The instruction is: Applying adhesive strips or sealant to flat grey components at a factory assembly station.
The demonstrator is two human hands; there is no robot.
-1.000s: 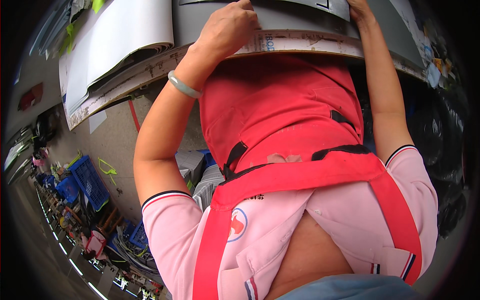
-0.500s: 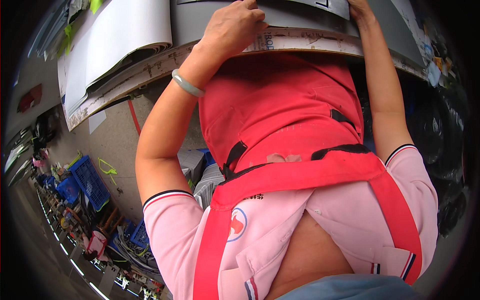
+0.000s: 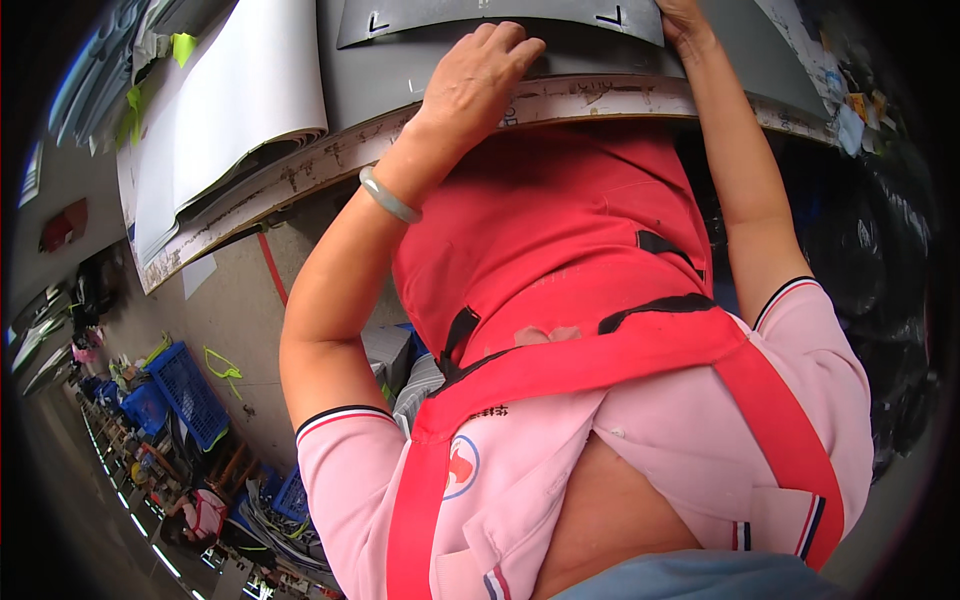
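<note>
A curved dark-grey template (image 3: 560, 14) with L-shaped slots near its ends lies on a larger grey sheet (image 3: 365, 90) on the worktable. My left hand (image 3: 475, 85) rests just at the template's near edge, its fingers bent and drawn together. Whatever may be between those fingertips is hidden. At the template's right end, my right hand (image 3: 686, 22) is closed against it, partly cut off by the top of the picture. Small white marks show on the grey sheet near my left hand.
Left of the grey sheet, thick white sheeting (image 3: 240, 90) lies folded over. The table's worn edge (image 3: 360, 150) runs in front of my red apron. Black plastic bags (image 3: 860, 240) fill the right side. Blue crates (image 3: 188, 390) stand on the floor at the left.
The view has shifted, bringing the template's left end into sight. My left hand has drawn back slightly toward the table's near edge. My right hand stays at the template's right end.
</note>
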